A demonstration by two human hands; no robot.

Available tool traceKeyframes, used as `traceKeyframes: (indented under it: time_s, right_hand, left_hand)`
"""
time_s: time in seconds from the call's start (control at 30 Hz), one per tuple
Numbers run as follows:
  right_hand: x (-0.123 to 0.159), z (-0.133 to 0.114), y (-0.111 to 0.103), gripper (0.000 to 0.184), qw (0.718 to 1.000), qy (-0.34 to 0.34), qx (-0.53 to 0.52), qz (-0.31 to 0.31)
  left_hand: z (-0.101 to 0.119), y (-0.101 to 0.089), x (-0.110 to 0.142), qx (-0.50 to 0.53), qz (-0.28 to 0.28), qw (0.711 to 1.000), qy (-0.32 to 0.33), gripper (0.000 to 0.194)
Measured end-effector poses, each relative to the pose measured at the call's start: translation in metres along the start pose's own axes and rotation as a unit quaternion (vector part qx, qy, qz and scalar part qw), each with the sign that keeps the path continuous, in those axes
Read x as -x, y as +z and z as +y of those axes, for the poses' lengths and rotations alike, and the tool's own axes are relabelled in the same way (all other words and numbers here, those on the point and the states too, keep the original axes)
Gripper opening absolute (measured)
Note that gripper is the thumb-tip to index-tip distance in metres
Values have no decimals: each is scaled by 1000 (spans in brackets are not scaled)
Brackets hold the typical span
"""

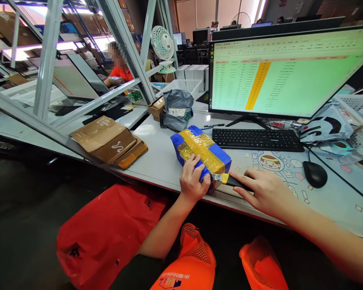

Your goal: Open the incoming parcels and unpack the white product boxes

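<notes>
A box wrapped in blue and yellow tape sits at the desk's front edge. My left hand presses on its near left side, fingers bent over the taped top and edge. In my right hand is a utility knife with a black handle and a yellow collar. Its metal blade lies against the near end of the box, close to my left thumb. Whether the blade has gone into the tape I cannot tell.
Flattened cardboard lies left of the box, by a grey metal frame. Behind stand a grey plastic parcel and a small brown carton. A keyboard, a mouse and a monitor occupy the right. Another person sits beyond the frame.
</notes>
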State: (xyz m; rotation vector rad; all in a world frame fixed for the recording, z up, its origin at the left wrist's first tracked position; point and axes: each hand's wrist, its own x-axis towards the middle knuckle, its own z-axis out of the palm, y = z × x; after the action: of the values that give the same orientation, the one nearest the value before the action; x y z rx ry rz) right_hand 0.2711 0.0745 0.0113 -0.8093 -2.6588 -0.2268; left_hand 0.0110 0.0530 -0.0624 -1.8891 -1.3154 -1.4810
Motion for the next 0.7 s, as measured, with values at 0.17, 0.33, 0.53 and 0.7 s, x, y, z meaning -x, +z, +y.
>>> traceKeyframes:
  time_s: [0.17, 0.33, 0.53, 0.7]
  right_hand:
    - [1, 28, -1, 47, 999, 34, 35, -2]
    - [0, 58, 4, 53, 994, 83, 72, 21]
    - [20, 76, -7, 46, 985, 85, -144, -43]
    - [35, 79, -13, 42, 981, 75, -178, -7]
  left_hand:
    - [-3, -1, 3, -10, -6, 1000, -3, 22]
    - [0, 3, 3, 11, -9, 1000, -7, 22]
    - [-46, -9, 10, 120, -30, 992, -16, 31]
    - [-60, -37, 25, 93, 67, 971, -212, 40]
